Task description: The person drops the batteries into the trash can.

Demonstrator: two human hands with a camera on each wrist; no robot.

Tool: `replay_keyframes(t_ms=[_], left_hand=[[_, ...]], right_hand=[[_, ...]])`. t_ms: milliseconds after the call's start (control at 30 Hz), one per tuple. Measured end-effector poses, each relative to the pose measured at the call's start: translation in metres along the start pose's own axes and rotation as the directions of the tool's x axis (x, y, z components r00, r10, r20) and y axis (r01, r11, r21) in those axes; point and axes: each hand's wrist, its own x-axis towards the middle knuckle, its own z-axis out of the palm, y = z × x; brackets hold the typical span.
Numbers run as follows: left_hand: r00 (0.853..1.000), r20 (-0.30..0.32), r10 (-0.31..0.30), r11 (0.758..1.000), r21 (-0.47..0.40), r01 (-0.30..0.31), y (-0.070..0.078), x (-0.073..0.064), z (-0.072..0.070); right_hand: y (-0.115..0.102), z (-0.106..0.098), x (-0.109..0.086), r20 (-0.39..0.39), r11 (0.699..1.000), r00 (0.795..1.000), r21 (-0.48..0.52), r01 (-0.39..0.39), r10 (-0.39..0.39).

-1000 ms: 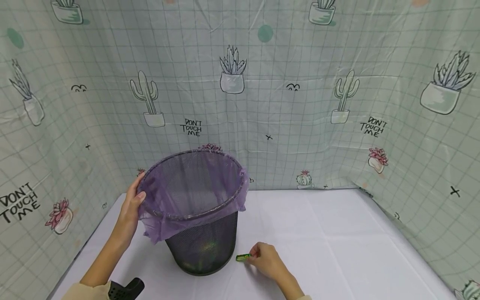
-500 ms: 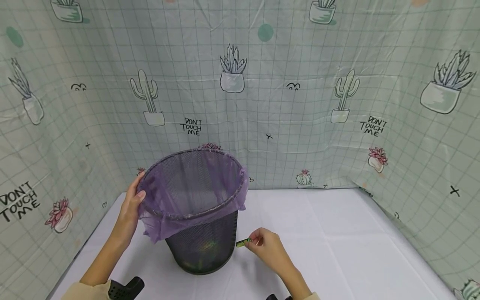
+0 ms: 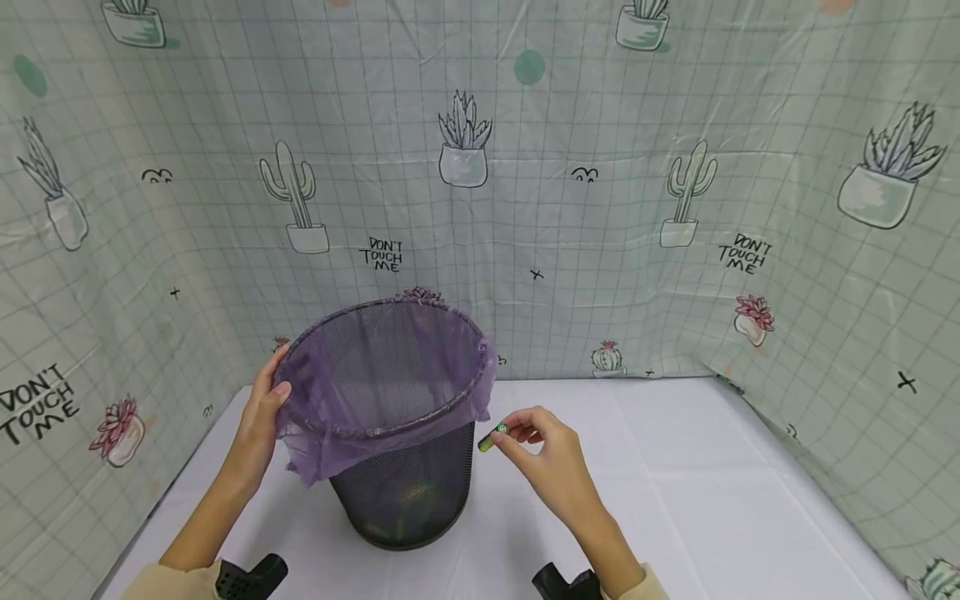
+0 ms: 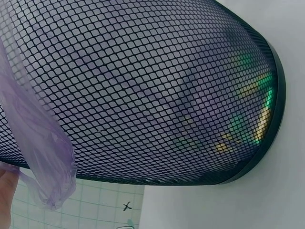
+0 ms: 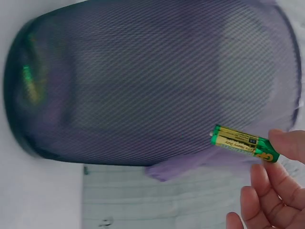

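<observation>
A black mesh wastebasket [image 3: 405, 492] lined with a purple bag [image 3: 322, 450] stands on the white table. My left hand [image 3: 260, 417] holds its rim at the left side; in the left wrist view only a bit of that hand [image 4: 6, 195] shows, beside the bag's edge. Between thumb and fingertips my right hand [image 3: 551, 458] pinches a green and gold battery [image 5: 244, 144], raised off the table just right of the basket and below its rim. Green and yellow shapes [image 4: 259, 109] show blurred through the mesh at the basket's bottom.
White cloth [image 3: 697, 492] covers the table, with a cactus-print curtain [image 3: 555, 225] around its back and sides. Black wrist mounts [image 3: 253, 577] sit on both forearms. The basket occupies the left middle of the table.
My right hand has lifted the battery up from table level beside the basket's base, tilting it more upright. The left hand and the wastebasket have stayed in place.
</observation>
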Motion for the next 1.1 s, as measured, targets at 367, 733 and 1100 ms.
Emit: replay_keyframes(t_ms=[367,733,1100], left_hand=[[1.000,-0.001,0.004,1.000,0.009,-0.004,0.000,0.001,0.000],[1.000,0.000,0.007,1.000,-0.003,-0.007,-0.001,0.000,0.000],[1.000,-0.010,0.013,1.000,-0.012,-0.014,-0.001,0.001,0.001]], right_hand=[[-0.052,-0.019,0.021,-0.097,0.973,0.970,0.053,0.227,-0.221],[-0.072,0.001,0.026,-0.075,0.935,0.940,0.097,0.340,-0.334],[-0.063,0.012,0.028,-0.023,0.924,0.924,0.028,0.383,-0.382]])
